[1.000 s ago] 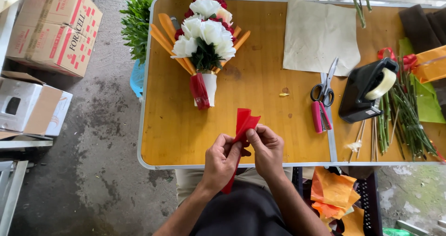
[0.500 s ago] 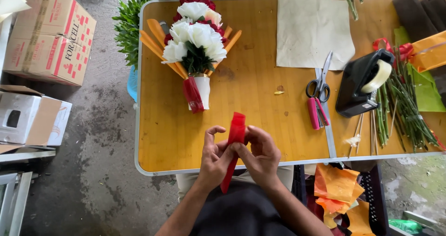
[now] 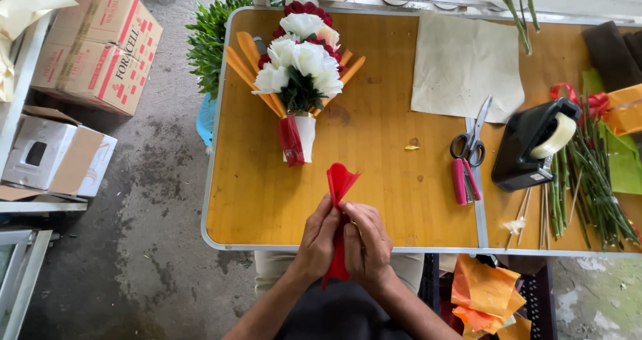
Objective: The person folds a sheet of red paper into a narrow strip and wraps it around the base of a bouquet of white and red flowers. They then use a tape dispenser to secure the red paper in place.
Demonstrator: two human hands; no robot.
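Both hands pinch a folded strip of red paper (image 3: 339,180) over the near edge of the wooden table (image 3: 374,173). My left hand (image 3: 317,240) grips it from the left, my right hand (image 3: 364,243) from the right, fingers pressed together around its middle. The paper's upper end fans out above the fingers; its lower end hangs below the hands. Farther back on the table lies a bouquet (image 3: 301,66) of white and red flowers with orange paper strips, its base wrapped in white and red.
Scissors (image 3: 470,139), a pink stapler (image 3: 462,179) and a black tape dispenser (image 3: 531,146) lie to the right, with green stems (image 3: 588,179) and a beige cloth (image 3: 465,62). Cardboard boxes (image 3: 100,49) stand on the floor at left. Orange paper (image 3: 485,290) sits under the table.
The hands have closed tighter around the red paper and drawn nearer the table edge; the paper's top now fans out instead of standing as a narrow strip. The view shifted slightly.
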